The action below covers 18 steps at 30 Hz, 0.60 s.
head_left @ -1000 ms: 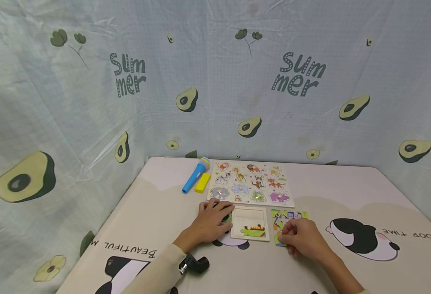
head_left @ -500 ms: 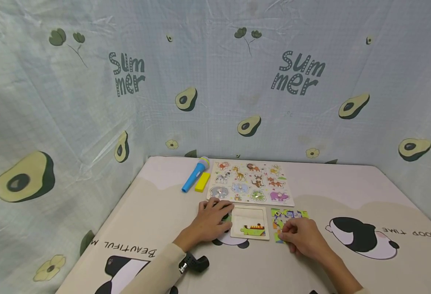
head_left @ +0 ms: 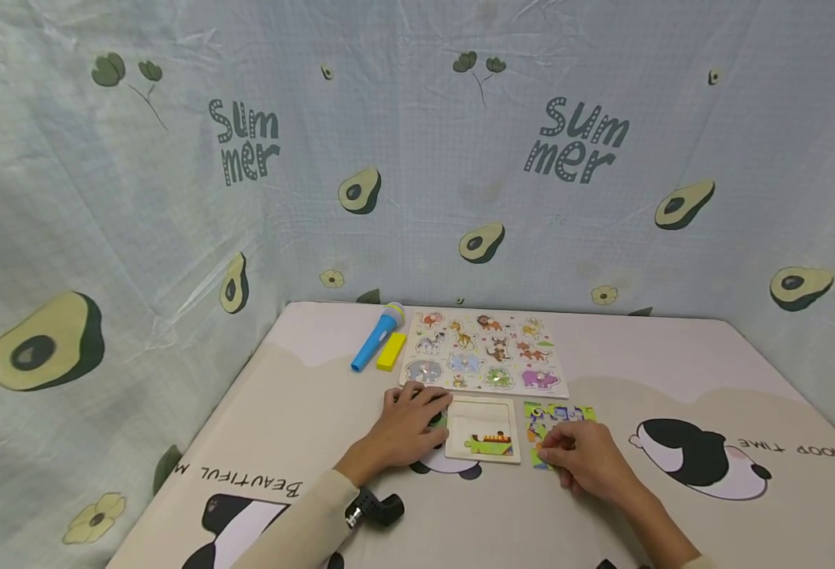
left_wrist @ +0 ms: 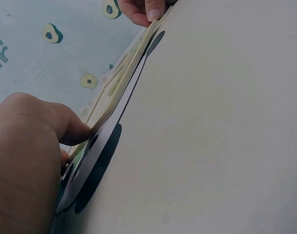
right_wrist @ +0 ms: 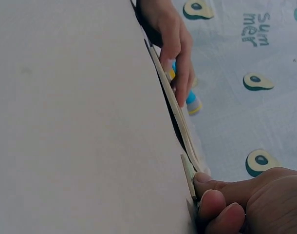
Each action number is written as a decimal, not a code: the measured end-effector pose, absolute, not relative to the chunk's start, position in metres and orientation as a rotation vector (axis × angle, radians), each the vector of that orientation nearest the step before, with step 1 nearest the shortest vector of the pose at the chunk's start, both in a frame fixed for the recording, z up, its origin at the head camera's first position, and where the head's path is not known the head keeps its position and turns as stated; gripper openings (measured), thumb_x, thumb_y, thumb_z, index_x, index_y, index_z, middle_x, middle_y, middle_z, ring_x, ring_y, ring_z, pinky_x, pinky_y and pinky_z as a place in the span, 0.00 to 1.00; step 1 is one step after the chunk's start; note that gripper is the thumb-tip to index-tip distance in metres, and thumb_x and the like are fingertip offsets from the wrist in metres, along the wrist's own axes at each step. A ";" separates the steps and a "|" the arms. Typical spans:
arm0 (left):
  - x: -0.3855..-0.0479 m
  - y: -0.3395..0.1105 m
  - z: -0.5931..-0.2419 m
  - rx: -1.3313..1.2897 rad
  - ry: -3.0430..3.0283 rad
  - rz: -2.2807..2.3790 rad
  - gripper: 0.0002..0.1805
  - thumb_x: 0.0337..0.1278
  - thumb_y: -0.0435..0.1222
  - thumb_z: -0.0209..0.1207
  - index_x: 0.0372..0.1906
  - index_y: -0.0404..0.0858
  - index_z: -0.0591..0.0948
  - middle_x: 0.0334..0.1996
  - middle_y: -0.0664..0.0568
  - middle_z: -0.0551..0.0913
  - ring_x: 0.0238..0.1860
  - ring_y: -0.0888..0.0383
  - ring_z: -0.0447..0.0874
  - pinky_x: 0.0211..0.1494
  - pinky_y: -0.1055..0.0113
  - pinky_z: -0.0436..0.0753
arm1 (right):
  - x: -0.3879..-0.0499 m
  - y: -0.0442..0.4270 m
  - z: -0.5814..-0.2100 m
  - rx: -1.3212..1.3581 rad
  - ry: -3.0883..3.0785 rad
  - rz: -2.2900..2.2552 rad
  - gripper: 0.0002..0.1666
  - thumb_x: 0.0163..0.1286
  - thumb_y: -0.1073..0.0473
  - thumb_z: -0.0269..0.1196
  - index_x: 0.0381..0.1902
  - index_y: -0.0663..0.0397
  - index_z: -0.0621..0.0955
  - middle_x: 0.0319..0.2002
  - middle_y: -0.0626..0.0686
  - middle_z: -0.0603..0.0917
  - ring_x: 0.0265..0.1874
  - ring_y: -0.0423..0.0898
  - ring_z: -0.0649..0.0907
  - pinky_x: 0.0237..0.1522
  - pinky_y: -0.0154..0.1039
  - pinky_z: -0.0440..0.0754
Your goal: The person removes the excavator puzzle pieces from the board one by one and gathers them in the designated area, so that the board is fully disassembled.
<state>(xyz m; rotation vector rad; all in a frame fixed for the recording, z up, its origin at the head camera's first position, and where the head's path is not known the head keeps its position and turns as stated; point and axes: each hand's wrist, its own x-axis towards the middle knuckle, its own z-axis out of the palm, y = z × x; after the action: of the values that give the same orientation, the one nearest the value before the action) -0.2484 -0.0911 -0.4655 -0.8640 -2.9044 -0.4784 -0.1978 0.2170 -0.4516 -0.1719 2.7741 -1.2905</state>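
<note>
The spread left hand (head_left: 405, 431) touches a wooden tray (head_left: 479, 416); the right hand (head_left: 590, 461) pinches a puzzle piece (right_wrist: 189, 177).

The shallow pale wooden frame (head_left: 477, 414) lies flat, a green-and-red piece (head_left: 489, 446) in its near right corner, while bright puzzle pieces (head_left: 560, 413), partly hidden, sit just right of it, seemingly packed together.

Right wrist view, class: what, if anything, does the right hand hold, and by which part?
The right hand seems to pinch a thin, flat, partly green wooden puzzle piece by its near edge.
</note>
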 end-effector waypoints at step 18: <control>-0.250 -0.092 -0.467 -0.874 -2.899 -0.479 0.32 0.69 0.50 0.49 0.75 0.48 0.70 0.73 0.56 0.69 0.71 0.47 0.60 0.65 0.44 0.59 | -0.198 0.218 -0.454 -0.194 2.781 -1.303 0.05 0.63 0.63 0.71 0.33 0.56 0.84 0.16 0.50 0.77 0.11 0.45 0.77 0.15 0.37 0.76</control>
<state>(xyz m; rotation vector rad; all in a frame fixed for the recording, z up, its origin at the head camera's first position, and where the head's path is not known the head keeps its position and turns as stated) -0.2498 -0.0921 -0.4669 -0.8735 -2.8985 -0.4788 -0.1983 0.2181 -0.4539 -0.1940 2.7807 -1.3026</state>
